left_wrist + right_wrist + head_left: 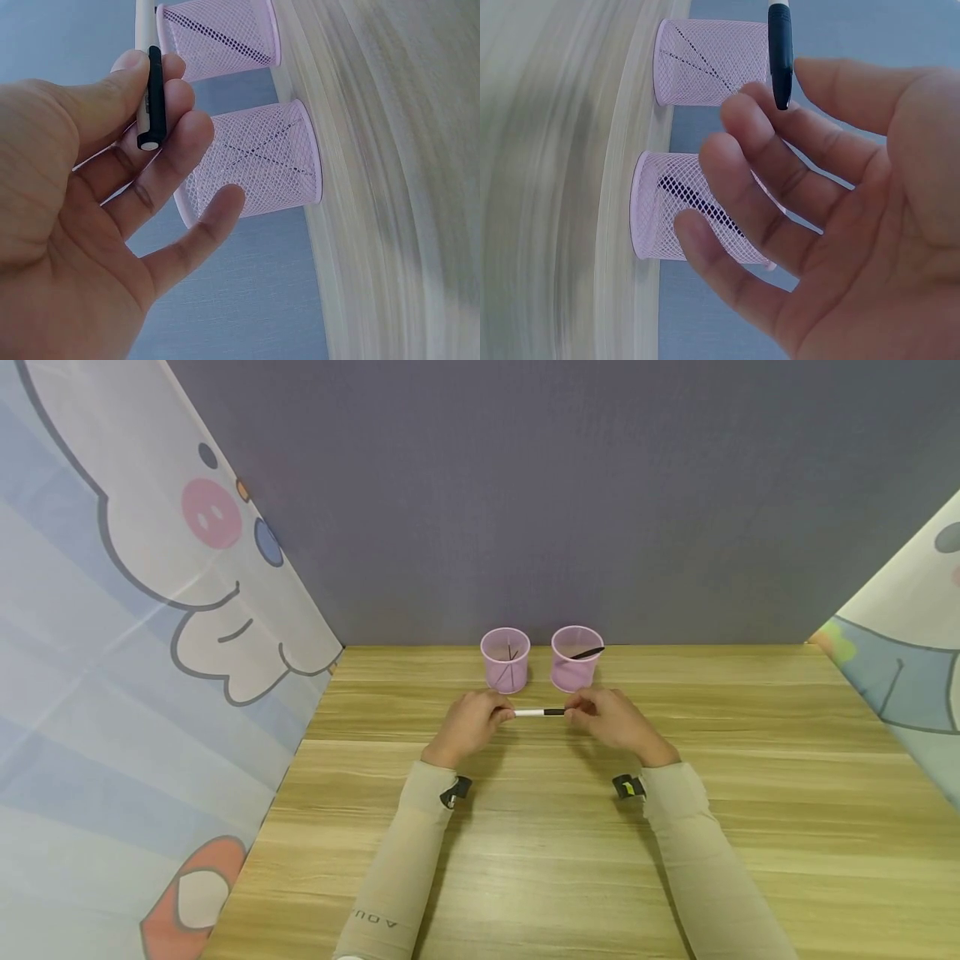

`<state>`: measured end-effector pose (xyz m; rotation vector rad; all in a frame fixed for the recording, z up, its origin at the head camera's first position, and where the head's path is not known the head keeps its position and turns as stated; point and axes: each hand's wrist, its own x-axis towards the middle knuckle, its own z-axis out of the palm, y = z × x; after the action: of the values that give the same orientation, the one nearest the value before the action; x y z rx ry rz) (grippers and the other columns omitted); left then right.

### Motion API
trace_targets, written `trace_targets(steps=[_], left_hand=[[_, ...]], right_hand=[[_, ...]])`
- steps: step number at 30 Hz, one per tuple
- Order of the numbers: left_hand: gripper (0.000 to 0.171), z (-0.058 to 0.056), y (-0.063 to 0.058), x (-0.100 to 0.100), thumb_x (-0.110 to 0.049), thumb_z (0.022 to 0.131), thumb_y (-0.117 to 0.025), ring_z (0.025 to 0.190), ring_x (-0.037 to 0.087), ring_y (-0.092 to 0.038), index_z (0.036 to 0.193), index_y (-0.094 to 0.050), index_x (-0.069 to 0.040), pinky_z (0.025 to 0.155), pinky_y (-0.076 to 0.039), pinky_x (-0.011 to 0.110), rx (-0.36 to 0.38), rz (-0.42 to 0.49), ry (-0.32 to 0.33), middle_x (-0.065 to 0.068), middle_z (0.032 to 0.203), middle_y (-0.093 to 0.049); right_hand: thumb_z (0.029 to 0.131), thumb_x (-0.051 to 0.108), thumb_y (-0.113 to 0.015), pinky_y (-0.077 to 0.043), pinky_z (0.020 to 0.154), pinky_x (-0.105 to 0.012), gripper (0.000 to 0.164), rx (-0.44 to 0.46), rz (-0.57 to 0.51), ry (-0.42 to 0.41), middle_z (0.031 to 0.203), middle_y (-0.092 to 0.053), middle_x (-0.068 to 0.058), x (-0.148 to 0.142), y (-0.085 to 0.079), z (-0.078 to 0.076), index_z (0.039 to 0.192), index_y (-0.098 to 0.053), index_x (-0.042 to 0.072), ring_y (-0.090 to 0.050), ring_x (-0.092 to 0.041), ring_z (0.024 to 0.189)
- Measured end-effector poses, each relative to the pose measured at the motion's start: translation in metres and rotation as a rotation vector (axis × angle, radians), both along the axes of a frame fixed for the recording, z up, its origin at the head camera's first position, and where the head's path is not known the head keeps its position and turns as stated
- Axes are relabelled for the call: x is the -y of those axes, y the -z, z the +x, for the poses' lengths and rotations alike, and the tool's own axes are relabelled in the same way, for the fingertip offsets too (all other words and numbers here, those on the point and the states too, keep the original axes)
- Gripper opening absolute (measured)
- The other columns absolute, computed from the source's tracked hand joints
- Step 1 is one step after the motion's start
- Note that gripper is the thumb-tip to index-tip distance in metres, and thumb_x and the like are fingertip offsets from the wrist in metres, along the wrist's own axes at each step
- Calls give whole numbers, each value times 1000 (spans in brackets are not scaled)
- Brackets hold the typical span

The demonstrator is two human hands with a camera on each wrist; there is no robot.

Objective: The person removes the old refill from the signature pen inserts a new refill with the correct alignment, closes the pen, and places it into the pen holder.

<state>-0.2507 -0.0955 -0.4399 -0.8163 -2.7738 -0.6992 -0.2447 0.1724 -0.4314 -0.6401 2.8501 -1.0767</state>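
A white pen with black ends [529,712] lies level between both hands, above the wooden table. My left hand [471,720] pinches its clip end between thumb and fingers; the black clip [156,97] shows in the left wrist view. At the other end, my right hand [611,717] holds the tapered black part [781,60] between thumb and forefinger, the remaining fingers loosely bent. Just beyond the hands stand two pink mesh cups. In the left cup [507,677] are a few thin dark sticks. A black pen-like item [588,653] leans in the right cup [572,677].
The wood-grain table [540,860] extends to both sides and toward me. A dark grey panel [570,502] rises right behind the cups. Cartoon-printed sheets border the left [150,693] and right [915,668] sides.
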Motion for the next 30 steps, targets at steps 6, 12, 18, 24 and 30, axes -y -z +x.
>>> trace_targets(steps=[6, 12, 18, 24, 30], left_hand=[[16, 0, 0, 0, -23, 96, -70, 79, 16, -68, 97, -78, -9, 74, -57, 37, 0, 5, 5, 2, 91, -74], [16, 0, 0, 0, -23, 96, -70, 78, 16, -66, 97, -78, -9, 74, -56, 37, -2, 4, 12, 2, 89, -73], [15, 0, -2, 0, -23, 96, -70, 79, 16, -67, 97, -78, -10, 75, -57, 36, 0, 2, 13, 2, 89, -73], [15, 0, -1, 0, -23, 95, -71, 80, 15, -67, 96, -78, -10, 76, -57, 35, 3, 4, 8, 1, 90, -73], [15, 1, -2, -1, -23, 95, -71, 79, 15, -66, 96, -78, -10, 75, -56, 36, 12, 10, 2, 1, 89, -73]], right_hand=[[102, 17, -61, -54, 83, -42, 19, 6, 14, -23, 98, -74, -7, -4, 1, -1, 109, -74, 5, -66, -21, 91], [102, 15, -60, -49, 73, -33, 18, 5, 29, -30, 86, -70, -3, -5, -1, -1, 103, -74, 5, -59, -16, 79], [102, 14, -60, -46, 70, -32, 16, 5, 22, -42, 80, -65, -2, -4, -1, -2, 99, -73, 4, -54, -15, 74], [102, 13, -61, -45, 68, -31, 17, 9, 16, -43, 78, -64, -4, -3, -1, -1, 99, -73, 1, -53, -15, 72], [101, 12, -62, -46, 69, -32, 16, 3, 11, -40, 80, -65, -4, -2, -2, 0, 101, -72, 0, -54, -15, 74]])
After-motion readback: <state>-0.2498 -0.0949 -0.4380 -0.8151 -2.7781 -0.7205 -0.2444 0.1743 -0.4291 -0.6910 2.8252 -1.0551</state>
